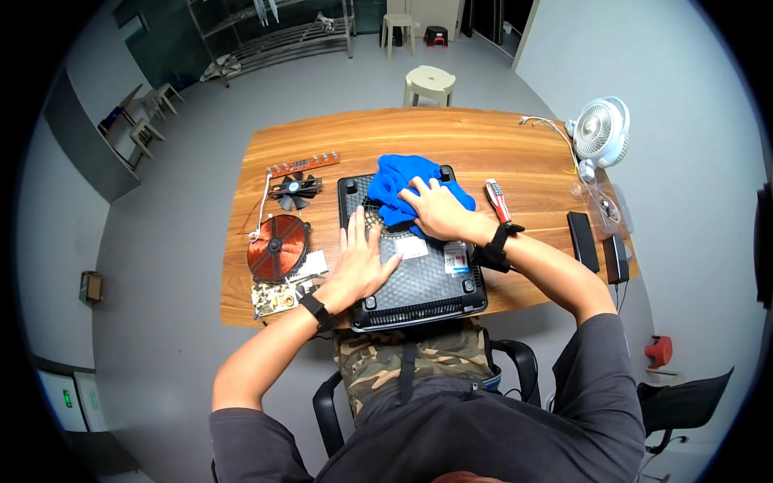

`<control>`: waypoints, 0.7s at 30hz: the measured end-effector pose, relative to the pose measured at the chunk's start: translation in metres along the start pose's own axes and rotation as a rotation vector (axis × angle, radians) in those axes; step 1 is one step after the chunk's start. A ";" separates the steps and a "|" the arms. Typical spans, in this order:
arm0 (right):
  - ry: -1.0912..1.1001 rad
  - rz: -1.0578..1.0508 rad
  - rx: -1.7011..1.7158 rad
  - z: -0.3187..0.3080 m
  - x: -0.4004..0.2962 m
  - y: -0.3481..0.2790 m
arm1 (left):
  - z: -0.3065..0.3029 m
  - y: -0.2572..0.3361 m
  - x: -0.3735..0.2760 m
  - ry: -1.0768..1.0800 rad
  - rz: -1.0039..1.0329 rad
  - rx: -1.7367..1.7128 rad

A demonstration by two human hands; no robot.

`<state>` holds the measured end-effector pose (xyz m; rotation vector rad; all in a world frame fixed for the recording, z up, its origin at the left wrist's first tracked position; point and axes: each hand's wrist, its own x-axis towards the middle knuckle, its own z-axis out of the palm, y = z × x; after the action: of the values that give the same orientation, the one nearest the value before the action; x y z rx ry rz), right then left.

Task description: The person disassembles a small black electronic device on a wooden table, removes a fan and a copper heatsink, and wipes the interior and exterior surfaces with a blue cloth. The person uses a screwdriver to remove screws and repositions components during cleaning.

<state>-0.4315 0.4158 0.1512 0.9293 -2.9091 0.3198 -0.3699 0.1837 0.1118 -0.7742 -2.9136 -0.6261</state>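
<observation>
Before me a black induction cooker housing (416,284) lies with its underside up, showing rubber feet, a round vent grille and labels that bear writing. My right hand (438,208) presses a bunched blue cloth (395,175) onto the far part of that underside, over part of the grille. Flat on the left side of the housing rests my left hand (361,256), its fingers spread and nothing in it. Just right of the cloth, a red and white screwdriver (497,201) lies on the table.
Left on the wooden table (483,130) are a button circuit board (305,164), a black cooling fan (295,188), a copper induction coil (278,247) and a circuit board (275,299). Rightward are a white desk fan (599,130), a black case (583,241) and a black power adapter (615,259).
</observation>
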 end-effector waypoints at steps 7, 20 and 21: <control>-0.088 -0.048 -0.091 -0.026 -0.042 -0.020 | -0.007 0.005 0.000 -0.004 0.013 -0.020; -0.094 0.070 0.056 -0.017 -0.049 0.026 | -0.005 0.005 0.000 -0.017 0.005 0.030; -0.108 0.073 0.072 -0.021 -0.056 0.022 | -0.005 0.006 0.001 -0.022 -0.007 0.024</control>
<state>-0.3986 0.4691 0.1608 0.8779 -3.0547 0.3931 -0.3678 0.1863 0.1188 -0.7734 -2.9390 -0.5864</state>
